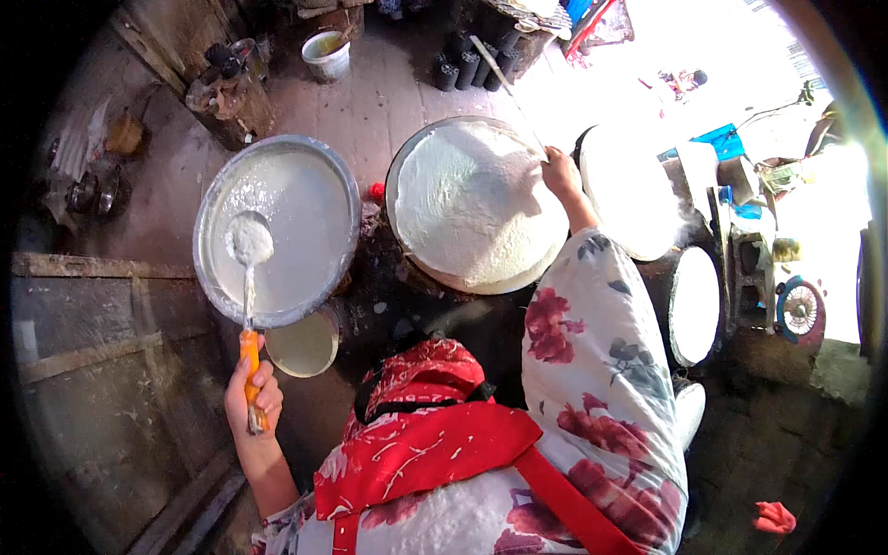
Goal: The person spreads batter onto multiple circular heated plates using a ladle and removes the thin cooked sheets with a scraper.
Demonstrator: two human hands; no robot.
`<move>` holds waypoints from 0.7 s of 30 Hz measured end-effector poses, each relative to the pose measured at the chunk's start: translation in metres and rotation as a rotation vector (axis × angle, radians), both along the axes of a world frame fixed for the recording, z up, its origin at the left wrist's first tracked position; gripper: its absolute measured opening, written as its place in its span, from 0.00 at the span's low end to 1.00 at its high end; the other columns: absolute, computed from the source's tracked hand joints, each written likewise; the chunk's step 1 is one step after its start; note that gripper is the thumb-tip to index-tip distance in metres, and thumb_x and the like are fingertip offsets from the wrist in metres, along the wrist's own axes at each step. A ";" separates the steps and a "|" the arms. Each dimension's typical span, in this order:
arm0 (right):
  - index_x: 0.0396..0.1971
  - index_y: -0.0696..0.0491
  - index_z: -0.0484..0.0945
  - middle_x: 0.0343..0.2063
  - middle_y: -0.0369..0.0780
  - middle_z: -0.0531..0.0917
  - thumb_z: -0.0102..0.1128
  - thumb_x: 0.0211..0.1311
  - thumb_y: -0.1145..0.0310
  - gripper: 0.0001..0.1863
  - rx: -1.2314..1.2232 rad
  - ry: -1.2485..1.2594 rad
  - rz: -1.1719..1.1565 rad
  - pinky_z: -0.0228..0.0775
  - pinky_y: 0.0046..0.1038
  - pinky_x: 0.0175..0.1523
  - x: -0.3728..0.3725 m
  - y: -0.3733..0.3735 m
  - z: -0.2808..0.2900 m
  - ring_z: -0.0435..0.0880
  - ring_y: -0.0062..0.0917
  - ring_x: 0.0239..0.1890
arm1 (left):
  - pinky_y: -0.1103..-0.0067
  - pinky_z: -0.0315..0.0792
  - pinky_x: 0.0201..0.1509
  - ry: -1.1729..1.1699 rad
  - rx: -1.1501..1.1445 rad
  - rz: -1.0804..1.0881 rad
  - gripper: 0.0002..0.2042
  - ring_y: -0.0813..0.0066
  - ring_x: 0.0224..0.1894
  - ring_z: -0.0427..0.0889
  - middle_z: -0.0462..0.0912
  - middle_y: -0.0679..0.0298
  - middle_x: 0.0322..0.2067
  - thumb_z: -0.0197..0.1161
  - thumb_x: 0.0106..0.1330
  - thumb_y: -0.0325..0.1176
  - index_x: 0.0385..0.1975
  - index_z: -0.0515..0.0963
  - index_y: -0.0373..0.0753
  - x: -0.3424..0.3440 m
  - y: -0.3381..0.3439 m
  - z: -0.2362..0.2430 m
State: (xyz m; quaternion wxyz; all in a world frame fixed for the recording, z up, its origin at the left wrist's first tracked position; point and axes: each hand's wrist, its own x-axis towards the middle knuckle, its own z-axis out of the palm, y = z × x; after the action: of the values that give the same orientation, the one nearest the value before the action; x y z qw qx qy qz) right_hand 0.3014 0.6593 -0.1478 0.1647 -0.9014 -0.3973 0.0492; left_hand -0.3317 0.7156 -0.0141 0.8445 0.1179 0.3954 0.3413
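Note:
My left hand grips the orange handle of a metal ladle, whose batter-coated bowl rests at the surface of pale batter in a wide metal basin on the left. My right hand is closed on a long, thin, pale stick at the upper right edge of a large round griddle. A white layer of batter or dough covers that griddle. To the right are another white-covered round pan and a smaller one. A round pan is partly hidden under the basin.
A white bucket, black cylinders and a wooden stump stand beyond. A worn wooden boarded edge lies at left. Bright clutter with blue pieces and a spoked wheel is at right. Red cloth lies lower right.

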 end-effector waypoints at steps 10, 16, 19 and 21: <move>0.39 0.53 0.77 0.41 0.46 0.78 0.49 0.62 0.65 0.11 0.003 -0.233 0.090 0.66 0.42 0.52 -0.017 0.046 -0.005 0.76 0.42 0.48 | 0.86 0.67 0.13 0.033 0.002 -0.007 0.20 0.84 0.11 0.66 0.65 0.66 0.22 0.41 0.73 0.35 0.61 0.58 0.32 0.009 -0.028 0.007; 0.36 0.52 0.78 0.28 0.50 0.81 0.50 0.60 0.64 0.10 0.143 0.087 0.090 0.71 0.43 0.41 -0.042 0.023 0.054 0.81 0.46 0.34 | 0.86 0.66 0.14 0.000 0.040 -0.042 0.20 0.84 0.11 0.66 0.66 0.66 0.21 0.40 0.73 0.34 0.61 0.57 0.33 0.020 -0.047 0.026; 0.34 0.56 0.76 0.24 0.44 0.82 0.50 0.60 0.68 0.09 0.350 0.389 0.143 0.72 0.32 0.35 -0.070 -0.013 0.095 0.83 0.32 0.27 | 0.87 0.64 0.13 -0.029 0.063 -0.102 0.20 0.84 0.11 0.66 0.66 0.66 0.21 0.40 0.74 0.34 0.62 0.56 0.32 0.025 -0.047 0.036; 0.33 0.61 0.74 0.22 0.38 0.80 0.50 0.64 0.73 0.06 0.536 0.707 0.138 0.70 0.20 0.31 -0.100 -0.055 0.142 0.80 0.17 0.25 | 0.87 0.64 0.13 -0.057 0.060 -0.172 0.20 0.84 0.11 0.65 0.66 0.66 0.21 0.40 0.74 0.35 0.62 0.56 0.32 0.030 -0.037 0.041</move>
State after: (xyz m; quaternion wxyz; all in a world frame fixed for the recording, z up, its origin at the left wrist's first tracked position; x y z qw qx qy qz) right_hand 0.2015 0.6042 -0.0053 0.5146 -0.7261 -0.3744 0.2603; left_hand -0.3017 0.6783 0.0264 0.8776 0.1669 0.3495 0.2826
